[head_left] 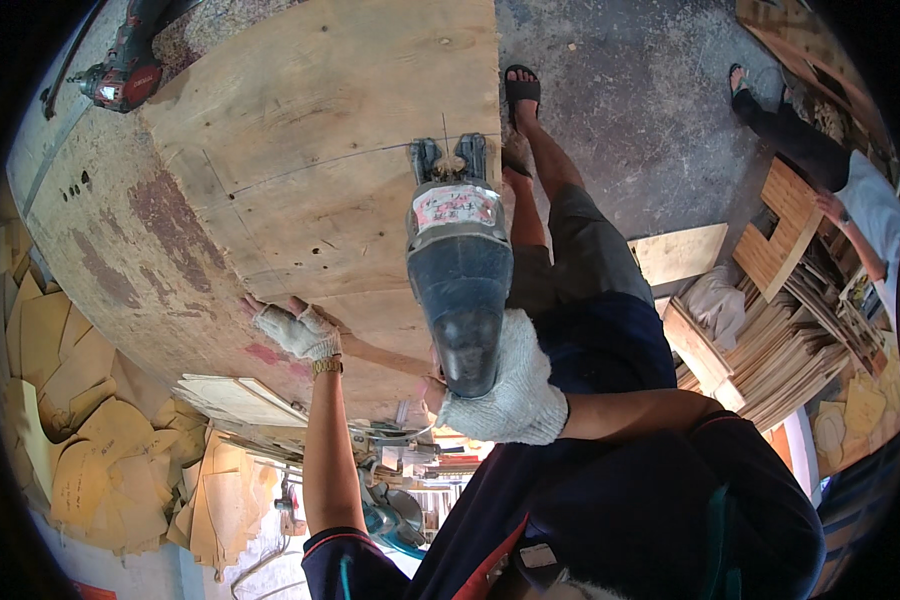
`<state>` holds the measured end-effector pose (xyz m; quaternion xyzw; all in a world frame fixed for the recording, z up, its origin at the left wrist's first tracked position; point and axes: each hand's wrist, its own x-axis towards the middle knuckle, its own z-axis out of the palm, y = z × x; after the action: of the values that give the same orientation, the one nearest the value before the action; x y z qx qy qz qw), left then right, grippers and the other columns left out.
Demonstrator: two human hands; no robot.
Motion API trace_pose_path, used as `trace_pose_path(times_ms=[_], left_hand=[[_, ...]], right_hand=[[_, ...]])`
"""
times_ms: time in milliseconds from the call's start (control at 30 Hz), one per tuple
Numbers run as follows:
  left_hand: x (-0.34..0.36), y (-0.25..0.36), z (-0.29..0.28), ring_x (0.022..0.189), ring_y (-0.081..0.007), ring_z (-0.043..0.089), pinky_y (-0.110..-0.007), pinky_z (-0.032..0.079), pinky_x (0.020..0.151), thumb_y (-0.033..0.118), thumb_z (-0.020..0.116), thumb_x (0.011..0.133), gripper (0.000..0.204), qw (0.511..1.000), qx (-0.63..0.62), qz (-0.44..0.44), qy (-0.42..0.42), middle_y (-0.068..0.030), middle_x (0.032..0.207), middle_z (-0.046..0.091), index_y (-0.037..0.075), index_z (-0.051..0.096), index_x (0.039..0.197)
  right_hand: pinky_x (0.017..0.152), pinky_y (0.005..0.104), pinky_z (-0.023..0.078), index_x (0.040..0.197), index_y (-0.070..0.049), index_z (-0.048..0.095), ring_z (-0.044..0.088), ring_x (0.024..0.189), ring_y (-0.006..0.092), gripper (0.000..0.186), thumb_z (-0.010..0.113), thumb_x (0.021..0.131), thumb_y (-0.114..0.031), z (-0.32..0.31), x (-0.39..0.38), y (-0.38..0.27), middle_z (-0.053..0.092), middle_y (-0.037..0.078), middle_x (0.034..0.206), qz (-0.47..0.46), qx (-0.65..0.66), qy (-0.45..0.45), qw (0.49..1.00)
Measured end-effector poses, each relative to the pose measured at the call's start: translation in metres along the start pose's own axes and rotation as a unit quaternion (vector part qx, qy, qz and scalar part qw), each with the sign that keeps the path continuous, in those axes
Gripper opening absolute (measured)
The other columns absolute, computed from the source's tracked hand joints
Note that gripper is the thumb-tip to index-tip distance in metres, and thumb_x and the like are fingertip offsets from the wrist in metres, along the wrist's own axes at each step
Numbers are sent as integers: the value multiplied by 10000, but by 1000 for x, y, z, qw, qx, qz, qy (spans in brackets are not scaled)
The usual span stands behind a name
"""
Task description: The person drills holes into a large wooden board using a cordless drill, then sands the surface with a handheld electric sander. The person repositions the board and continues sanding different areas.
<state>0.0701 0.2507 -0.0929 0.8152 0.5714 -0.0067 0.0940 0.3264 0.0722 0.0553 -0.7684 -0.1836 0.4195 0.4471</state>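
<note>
A dark jigsaw [457,290] is gripped from behind by my right hand [515,390], which wears a white knitted glove. Its forked metal foot rests on a plywood sheet [320,90], close to the sheet's right edge. A curved pencil line crosses the wood and meets the foot; the blade is hard to make out. My left hand [298,328], in a fingerless white glove with a gold watch at the wrist, lies with fingers stretched out on the worn wooden worktable [160,225], near the sheet's lower left edge.
A red and black cordless power tool [125,80] lies at the table's far left. Cardboard-like templates [110,465] hang at left. Thin boards [240,400] and a teal saw [395,515] are near the lower middle. At right, another person [850,200] stands by stacked wood strips [780,345].
</note>
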Motion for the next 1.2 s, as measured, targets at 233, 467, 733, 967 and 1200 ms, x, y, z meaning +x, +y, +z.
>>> trace_pose_path(times_ms=[233, 467, 733, 967, 1200], left_hand=[[0, 2, 0, 1546, -424, 222, -537, 203, 1260, 598, 353, 1053, 843, 1000, 5, 2, 10, -270, 1664, 231, -25, 238, 1610], [-1, 4, -2, 1550, -421, 210, -532, 193, 1266, 566, 374, 1054, 820, 1000, 11, -13, 0, -265, 1665, 234, -18, 237, 1613], [-1, -6, 3, 1547, -424, 216, -529, 195, 1265, 558, 375, 1052, 817, 1000, 10, -2, 5, -265, 1665, 237, -21, 236, 1613], [-1, 1, -1, 1538, -429, 240, -535, 204, 1258, 573, 370, 1050, 834, 1000, 0, -9, 6, -278, 1655, 249, -36, 243, 1606], [0, 0, 0, 1539, -437, 230, -539, 195, 1258, 594, 347, 1051, 850, 1000, -3, 0, 8, -285, 1657, 237, -43, 243, 1603]], right_hand=[[687, 445, 467, 1014, -23, 681, 626, 824, 318, 438, 899, 752, -298, -2, 7, -7, 668, 107, 942, 19, 12, 5, 1000], [691, 438, 473, 1026, -6, 674, 623, 832, 308, 459, 898, 756, -301, 3, 3, -2, 665, 106, 954, -14, -10, 20, 1000], [721, 469, 526, 1091, -11, 626, 636, 805, 381, 557, 856, 664, -286, 7, 3, -3, 617, 187, 952, 25, 3, 34, 999], [686, 417, 471, 1032, -8, 682, 637, 816, 287, 465, 905, 757, -310, -1, 8, -5, 678, 86, 919, -2, -10, 7, 1000], [671, 420, 474, 1036, 3, 682, 635, 816, 294, 497, 920, 747, -325, -1, 12, -8, 677, 99, 927, -6, 12, 35, 999]])
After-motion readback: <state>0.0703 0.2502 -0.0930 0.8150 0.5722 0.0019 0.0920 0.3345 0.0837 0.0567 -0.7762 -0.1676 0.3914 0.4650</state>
